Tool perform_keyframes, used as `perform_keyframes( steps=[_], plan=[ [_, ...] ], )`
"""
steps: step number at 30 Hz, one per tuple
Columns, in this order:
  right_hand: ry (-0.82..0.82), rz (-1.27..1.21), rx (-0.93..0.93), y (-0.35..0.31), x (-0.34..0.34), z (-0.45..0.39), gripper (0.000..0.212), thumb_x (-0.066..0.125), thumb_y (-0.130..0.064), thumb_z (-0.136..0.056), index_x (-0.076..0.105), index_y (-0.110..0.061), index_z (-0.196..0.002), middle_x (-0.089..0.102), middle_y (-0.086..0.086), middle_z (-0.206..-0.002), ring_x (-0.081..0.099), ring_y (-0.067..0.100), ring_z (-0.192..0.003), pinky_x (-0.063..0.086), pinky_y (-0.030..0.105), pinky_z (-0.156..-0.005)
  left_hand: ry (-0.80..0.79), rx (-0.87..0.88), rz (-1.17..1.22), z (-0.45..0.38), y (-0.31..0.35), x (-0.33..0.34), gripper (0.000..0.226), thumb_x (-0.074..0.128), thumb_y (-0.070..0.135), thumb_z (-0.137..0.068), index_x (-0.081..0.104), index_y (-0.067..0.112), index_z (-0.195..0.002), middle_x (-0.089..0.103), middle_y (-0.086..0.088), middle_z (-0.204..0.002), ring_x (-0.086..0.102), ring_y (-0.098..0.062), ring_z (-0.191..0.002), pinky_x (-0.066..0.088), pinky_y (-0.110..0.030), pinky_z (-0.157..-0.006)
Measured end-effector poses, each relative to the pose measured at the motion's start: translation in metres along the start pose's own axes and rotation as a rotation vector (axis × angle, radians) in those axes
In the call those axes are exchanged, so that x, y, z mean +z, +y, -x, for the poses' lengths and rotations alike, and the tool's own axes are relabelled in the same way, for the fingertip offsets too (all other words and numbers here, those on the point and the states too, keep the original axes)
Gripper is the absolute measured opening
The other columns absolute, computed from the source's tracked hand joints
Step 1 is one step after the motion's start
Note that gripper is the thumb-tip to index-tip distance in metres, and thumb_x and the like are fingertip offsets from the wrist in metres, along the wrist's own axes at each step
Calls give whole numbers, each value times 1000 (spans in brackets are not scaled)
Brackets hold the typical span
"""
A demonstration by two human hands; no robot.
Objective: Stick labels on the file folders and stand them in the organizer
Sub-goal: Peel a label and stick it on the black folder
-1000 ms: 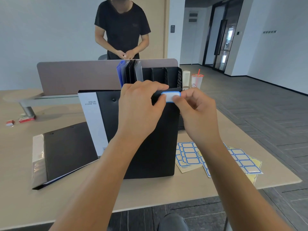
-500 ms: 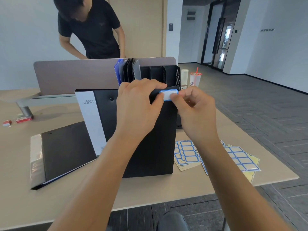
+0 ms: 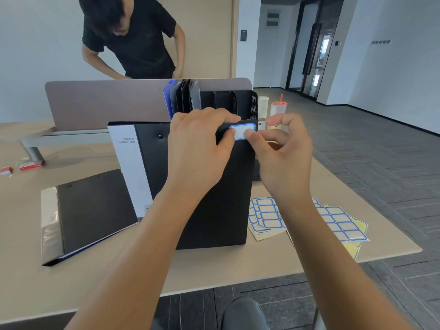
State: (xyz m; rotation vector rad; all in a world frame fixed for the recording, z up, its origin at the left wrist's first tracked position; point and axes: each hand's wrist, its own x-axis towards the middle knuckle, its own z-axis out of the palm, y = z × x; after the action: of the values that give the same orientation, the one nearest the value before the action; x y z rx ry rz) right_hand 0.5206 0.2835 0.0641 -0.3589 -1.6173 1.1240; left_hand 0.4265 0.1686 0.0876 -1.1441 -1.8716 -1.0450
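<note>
A black file folder (image 3: 221, 198) stands upright on the table in front of me. My left hand (image 3: 200, 148) grips its top edge, thumb on the front. A white label with a blue border (image 3: 241, 132) lies on the folder's top right corner. My right hand (image 3: 283, 151) presses its thumb on the label's right end, the other fingers loosely curled. Behind stands the black organizer (image 3: 247, 104) with blue, black and grey folders (image 3: 183, 96) in its left slots. Sheets of blue-bordered labels (image 3: 267, 215) lie at the right.
A white-spined lever file (image 3: 128, 167) stands behind the held folder, and a black folder (image 3: 92, 210) lies flat at the left. A person in black (image 3: 135, 36) bends behind the grey divider (image 3: 104, 101). A drink cup (image 3: 278, 108) stands at the back right. Small red boxes (image 3: 31, 166) lie far left.
The label now lies flat on the folder's corner; my right hand has gone from pinching it to pressing it with the thumb. The person behind has bent forward.
</note>
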Motion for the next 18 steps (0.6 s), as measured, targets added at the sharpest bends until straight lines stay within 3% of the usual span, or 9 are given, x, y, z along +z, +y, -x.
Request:
perform_keyframes(
  steps=[5,8,12,18],
  plan=[
    [-5,-75,11,7,0,1,21,75,-12,-95,60,-13,-110,79,1,-80,61,14,-61,51,32,-67,5,2,17,-1,2,-1,21,70,24,-92,76,26,-112,76,9,-100,64,-12,-90,52,-47,-87],
    [-33,-77,-1,8,-2,1,18,71,-10,-97,60,-13,-111,78,4,-81,60,14,-64,50,31,-67,19,-4,21,-1,2,-1,21,70,23,-91,76,27,-111,76,9,-98,62,-11,-88,51,-43,-87],
    [-29,-69,-3,5,-2,-3,18,72,-20,-99,61,-16,-113,75,1,-75,60,16,-62,56,40,-66,21,-6,11,0,1,1,19,69,25,-92,75,30,-109,74,13,-96,57,-6,-87,44,-34,-88],
    [-19,-31,-61,7,1,-6,15,69,-20,-99,62,-17,-113,72,-1,-70,57,16,-59,56,46,-67,8,13,28,0,-2,0,20,68,25,-93,76,28,-112,75,11,-98,61,-8,-89,47,-37,-90]
  ],
)
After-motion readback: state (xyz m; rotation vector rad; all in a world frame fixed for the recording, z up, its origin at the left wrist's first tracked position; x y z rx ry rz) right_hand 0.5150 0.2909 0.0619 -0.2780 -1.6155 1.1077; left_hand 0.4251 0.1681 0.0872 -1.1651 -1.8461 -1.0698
